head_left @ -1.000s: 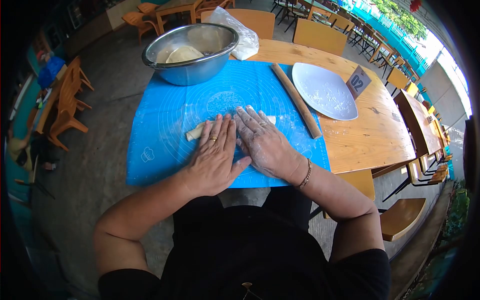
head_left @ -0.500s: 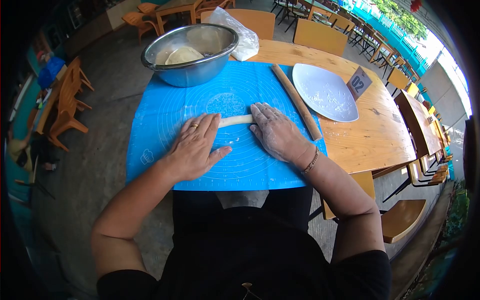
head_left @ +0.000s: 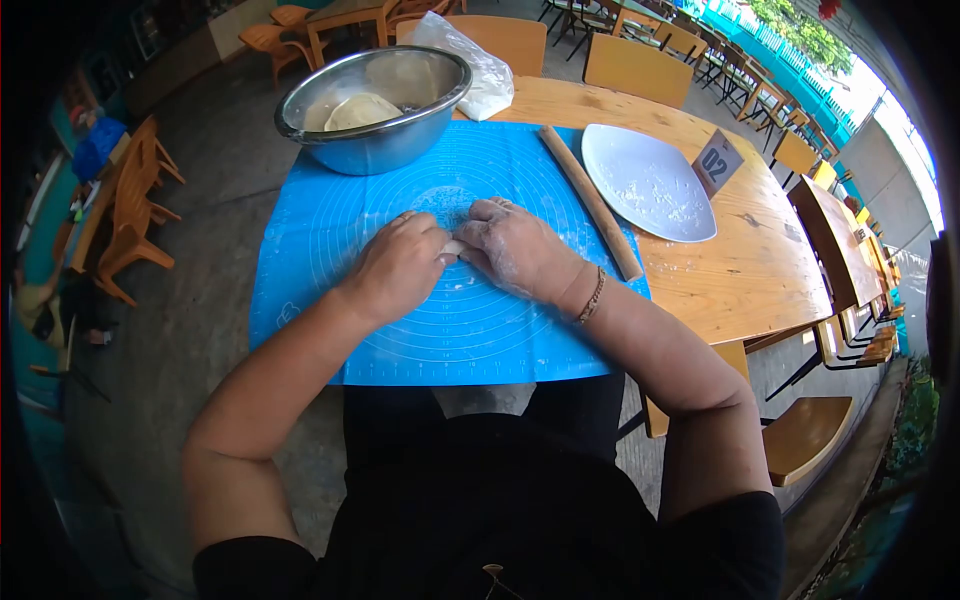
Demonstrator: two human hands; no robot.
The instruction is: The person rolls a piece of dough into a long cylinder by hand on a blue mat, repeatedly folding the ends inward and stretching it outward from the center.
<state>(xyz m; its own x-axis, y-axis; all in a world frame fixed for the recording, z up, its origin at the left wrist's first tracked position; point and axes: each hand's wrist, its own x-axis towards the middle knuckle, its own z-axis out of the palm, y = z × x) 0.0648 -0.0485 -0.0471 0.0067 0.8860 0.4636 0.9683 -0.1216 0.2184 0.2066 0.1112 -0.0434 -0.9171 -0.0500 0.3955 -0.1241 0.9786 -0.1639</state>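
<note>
A pale roll of dough (head_left: 455, 248) lies between my hands over the blue silicone baking mat (head_left: 430, 340), mostly hidden by my fingers. My left hand (head_left: 405, 262) is closed around its left part, fingers curled. From the other side my right hand (head_left: 510, 250), dusted with flour, grips the dough with bent fingers. The two hands almost touch, and only a short stretch of dough shows between them. Loose flour (head_left: 445, 200) is scattered on the mat just beyond my hands.
A steel bowl (head_left: 375, 150) holding a dough ball (head_left: 362, 112) stands at the back left, beside a plastic bag (head_left: 488, 92). To the right lie a wooden rolling pin (head_left: 592, 205), a floury white plate (head_left: 650, 190) and a number 02 sign (head_left: 716, 162) on the wooden table (head_left: 740, 270).
My flat, spread hands have drawn together and curled around the dough roll. Much less of it shows between them now.
</note>
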